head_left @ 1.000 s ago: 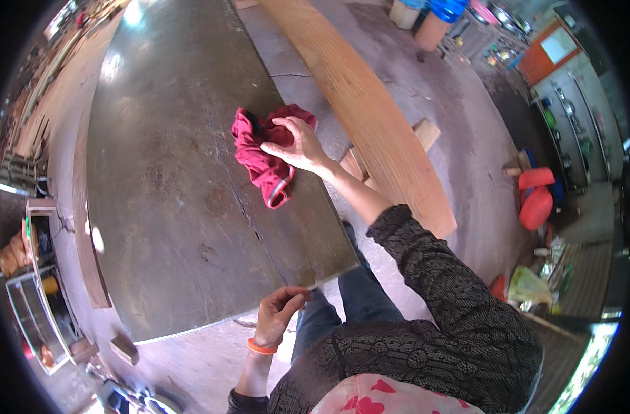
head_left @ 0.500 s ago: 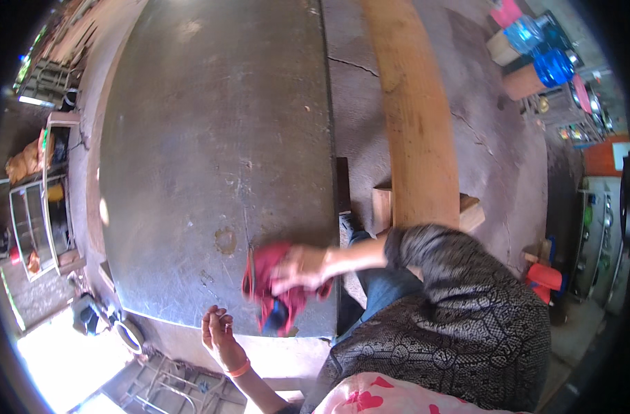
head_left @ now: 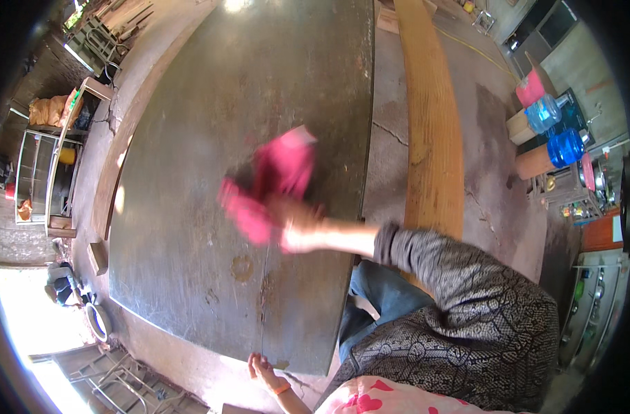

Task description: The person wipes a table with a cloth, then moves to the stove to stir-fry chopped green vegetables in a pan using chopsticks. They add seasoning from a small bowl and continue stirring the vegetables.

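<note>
My right hand (head_left: 302, 224) is closed on a pink-red cloth (head_left: 286, 165), both smeared by motion. Part of the cloth flares out beyond the fingers, over the middle of a dark table top (head_left: 191, 200). The cloth hides part of the surface, and whether all of it touches the wood cannot be made out. At the table's near edge is my left hand (head_left: 264, 371), with an orange band at the wrist. Its fingers are loosely bent and apart, holding nothing.
Along the table's right side runs a long wooden bench (head_left: 432, 131). Blue water jugs (head_left: 565, 148) stand by the wall at the far right. On the left are a shelf frame (head_left: 42, 172), a small wooden block (head_left: 97, 258) and a tyre-like ring (head_left: 98, 322).
My right hand has swept the cloth away from the near edge toward the table's middle. My left hand appears lower in the view, at the near edge. The view itself has shifted.
</note>
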A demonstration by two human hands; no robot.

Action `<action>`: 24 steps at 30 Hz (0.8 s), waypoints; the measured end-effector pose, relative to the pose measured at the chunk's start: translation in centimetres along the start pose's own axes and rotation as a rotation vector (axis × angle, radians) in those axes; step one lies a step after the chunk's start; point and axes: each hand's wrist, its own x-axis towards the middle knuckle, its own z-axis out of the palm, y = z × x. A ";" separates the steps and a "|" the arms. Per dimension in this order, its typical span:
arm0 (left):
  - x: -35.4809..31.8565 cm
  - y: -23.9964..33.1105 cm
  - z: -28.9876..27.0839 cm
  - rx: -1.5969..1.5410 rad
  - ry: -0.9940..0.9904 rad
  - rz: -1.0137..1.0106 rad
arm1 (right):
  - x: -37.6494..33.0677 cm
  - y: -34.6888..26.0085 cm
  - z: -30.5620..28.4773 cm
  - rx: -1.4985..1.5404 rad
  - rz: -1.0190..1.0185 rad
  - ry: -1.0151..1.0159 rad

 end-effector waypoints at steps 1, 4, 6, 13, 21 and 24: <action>0.1 0.7 1.8 -0.001 0.076 0.060 | -1.9 -5.1 2.9 0.042 -0.140 -0.140; -0.2 4.0 7.4 0.090 0.173 0.452 | -6.1 -14.3 7.0 0.395 -0.723 -0.587; -0.4 6.8 12.0 0.073 0.146 0.531 | -5.5 -13.0 5.6 0.329 -0.889 -0.671; -3.8 14.0 40.6 0.569 0.292 0.464 | 17.2 32.3 -19.3 0.006 -0.395 0.070; -5.9 22.2 66.0 1.241 0.022 0.140 | 34.5 89.8 -53.4 -0.351 1.040 0.347; -5.1 24.7 67.0 1.156 -0.062 0.058 | 43.6 92.3 -52.9 -0.317 1.129 0.264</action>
